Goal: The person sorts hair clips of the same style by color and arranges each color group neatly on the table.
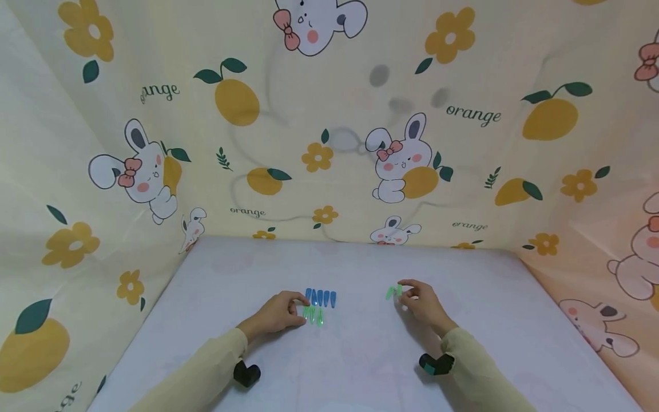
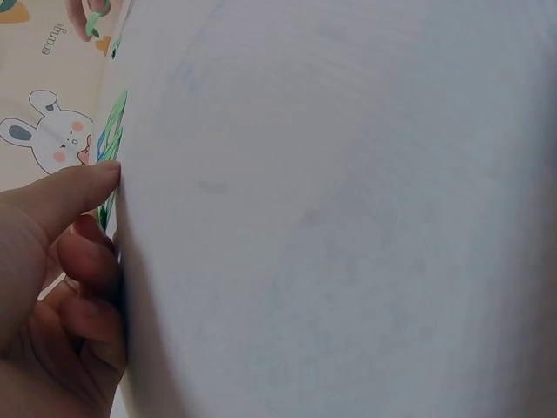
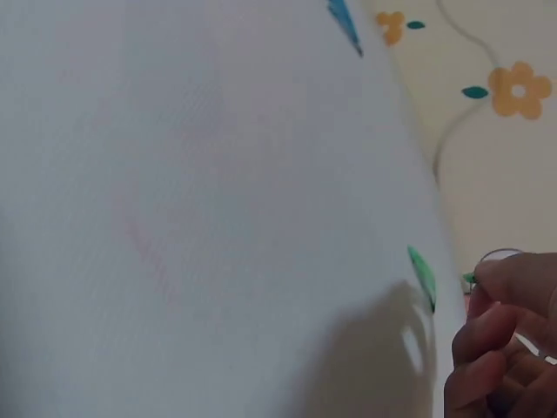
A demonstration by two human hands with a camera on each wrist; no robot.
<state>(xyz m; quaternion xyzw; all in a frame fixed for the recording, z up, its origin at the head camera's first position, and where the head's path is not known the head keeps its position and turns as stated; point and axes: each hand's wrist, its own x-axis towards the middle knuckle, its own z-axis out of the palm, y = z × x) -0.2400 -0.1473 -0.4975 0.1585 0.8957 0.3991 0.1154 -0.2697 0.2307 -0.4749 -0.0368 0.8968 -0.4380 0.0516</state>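
Note:
In the head view, a row of several slim blue hair clips (image 1: pixel 326 298) lies on the white table. Three green hair clips (image 1: pixel 320 316) are lined up just below them. At the left end of these rows is my left hand (image 1: pixel 280 312), index finger and thumb spread apart around the edge of the green row; whether they touch a clip is unclear. Further right, my right hand (image 1: pixel 423 302) pinches a green hair clip (image 1: pixel 399 290) between thumb and index finger. Another loose green clip (image 3: pixel 423 277) lies on the table beside that hand.
The white tabletop (image 1: pixel 355 366) stretches around both hands. A cream cloth (image 1: pixel 340 189) printed with rabbits, oranges and flowers hangs behind the table and along both sides. Black wrist cameras (image 1: pixel 247 373) are worn under both forearms.

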